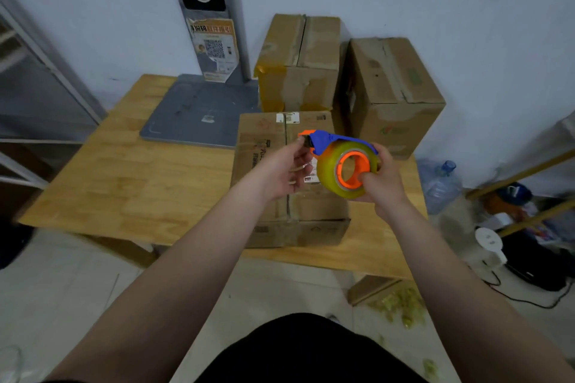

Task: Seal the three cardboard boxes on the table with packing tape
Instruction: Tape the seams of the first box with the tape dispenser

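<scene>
Three cardboard boxes stand on the wooden table (124, 183). The near box (270, 205) lies flat in front of me with its top flaps closed along a centre seam. Behind it stand a back-left box (298, 62) and a back-right box (392, 87). Above the near box my right hand (382, 183) grips a tape dispenser (345, 165), a yellowish roll on an orange core with a blue cutter arm. My left hand (286, 168) pinches at the cutter end of the dispenser, where the tape comes off.
A grey scale platform (193, 112) with an upright pillar sits on the table's back left. To the right on the floor are a water jug (441, 183), cables and clutter. Scraps of tape litter the floor (401, 308) near the table's front right.
</scene>
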`<control>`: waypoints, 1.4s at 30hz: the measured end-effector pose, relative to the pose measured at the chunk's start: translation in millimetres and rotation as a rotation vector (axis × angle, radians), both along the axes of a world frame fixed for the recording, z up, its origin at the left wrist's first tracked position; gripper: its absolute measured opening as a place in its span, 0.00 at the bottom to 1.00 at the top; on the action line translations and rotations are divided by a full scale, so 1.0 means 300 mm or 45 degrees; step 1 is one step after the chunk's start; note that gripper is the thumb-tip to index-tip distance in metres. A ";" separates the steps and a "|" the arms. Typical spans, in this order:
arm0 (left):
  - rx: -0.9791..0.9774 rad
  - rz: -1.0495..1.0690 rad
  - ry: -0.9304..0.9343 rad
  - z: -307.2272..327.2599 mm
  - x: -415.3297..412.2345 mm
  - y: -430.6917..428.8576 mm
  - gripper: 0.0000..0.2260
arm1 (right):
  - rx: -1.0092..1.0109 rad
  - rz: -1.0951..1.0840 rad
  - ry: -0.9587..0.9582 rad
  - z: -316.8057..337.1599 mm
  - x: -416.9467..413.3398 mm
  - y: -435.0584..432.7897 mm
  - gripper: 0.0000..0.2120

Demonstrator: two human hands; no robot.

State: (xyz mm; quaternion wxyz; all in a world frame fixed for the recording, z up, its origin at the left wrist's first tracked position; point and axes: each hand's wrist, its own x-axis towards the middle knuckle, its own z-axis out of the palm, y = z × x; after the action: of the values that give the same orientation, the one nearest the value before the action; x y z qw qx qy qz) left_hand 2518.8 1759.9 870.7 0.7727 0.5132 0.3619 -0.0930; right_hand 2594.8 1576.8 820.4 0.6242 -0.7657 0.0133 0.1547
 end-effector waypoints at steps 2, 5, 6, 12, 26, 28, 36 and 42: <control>0.013 -0.003 0.000 -0.006 -0.014 0.018 0.10 | 0.000 -0.015 0.008 0.010 -0.017 0.011 0.29; 0.048 -0.060 -0.010 -0.008 -0.036 0.043 0.07 | 0.003 -0.017 -0.028 0.028 -0.036 0.025 0.29; 0.050 -0.073 -0.016 -0.004 -0.044 0.051 0.07 | -0.003 -0.014 -0.066 0.036 -0.042 0.030 0.29; 0.124 -0.089 0.035 0.001 -0.082 0.113 0.20 | -0.069 0.025 -0.256 0.047 -0.053 0.044 0.28; 0.471 -0.419 0.310 -0.082 -0.156 0.171 0.07 | -0.164 0.268 -0.503 -0.028 -0.100 0.053 0.36; 0.534 -0.417 0.319 -0.102 -0.164 0.165 0.07 | -0.196 0.333 -0.523 -0.047 -0.100 0.039 0.39; 0.671 -0.492 0.222 -0.182 -0.196 0.188 0.10 | -0.477 0.849 -0.640 -0.062 -0.121 -0.044 0.46; 0.654 -0.558 0.251 -0.188 -0.226 0.198 0.08 | -0.361 0.911 -0.619 -0.052 -0.133 -0.062 0.42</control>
State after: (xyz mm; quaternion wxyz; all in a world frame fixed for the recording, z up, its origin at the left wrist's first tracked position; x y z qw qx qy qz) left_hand 2451.2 1819.4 814.2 0.5415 0.7447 0.3276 -0.2117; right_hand 2554.8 1558.1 804.8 0.4054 -0.8141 -0.3780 0.1731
